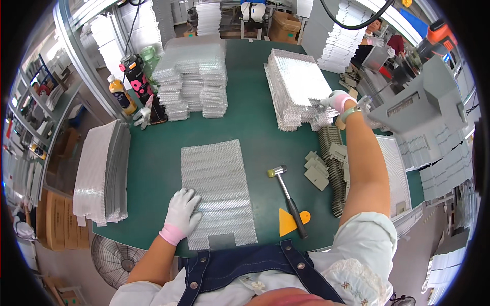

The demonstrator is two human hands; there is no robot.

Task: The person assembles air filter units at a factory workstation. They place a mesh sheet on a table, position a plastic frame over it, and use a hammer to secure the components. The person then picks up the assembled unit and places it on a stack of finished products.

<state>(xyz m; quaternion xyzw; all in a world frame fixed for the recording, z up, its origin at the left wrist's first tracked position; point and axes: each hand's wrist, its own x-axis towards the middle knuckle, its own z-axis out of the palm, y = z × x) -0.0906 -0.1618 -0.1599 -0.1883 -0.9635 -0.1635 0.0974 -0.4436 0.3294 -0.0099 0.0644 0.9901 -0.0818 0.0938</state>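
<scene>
Green matting is covering the workbench we are standing at, and shelving and cartons are crowding the room around it. We are pressing our left hand flat on the near left edge of a single silver bubble-foil sheet; the gloved fingers are lying spread and open on it, gripping nothing. That sheet is lying flat in the middle of the bench, close to us, with its long axis running from near to far and tilting slightly leftward at the far end; a small notch is showing at its near edge.

We are stretching our right arm far to the right, where our right hand is reaching the near right corner of a stack of foil sheets. The gloved fingers are curling together on the top sheet's corner, apparently pinching it, though we cannot tell this for certain.

We are counting two foil stacks at the far side: this one on the right and a taller, looser pile on the left. A third bundle of sheets is hanging off the left edge of the bench.

One hammer is lying to the right of the flat sheet, head pointing away from us, with one orange scraper just beside its handle. Grey plastic pieces are sitting further right.
</scene>
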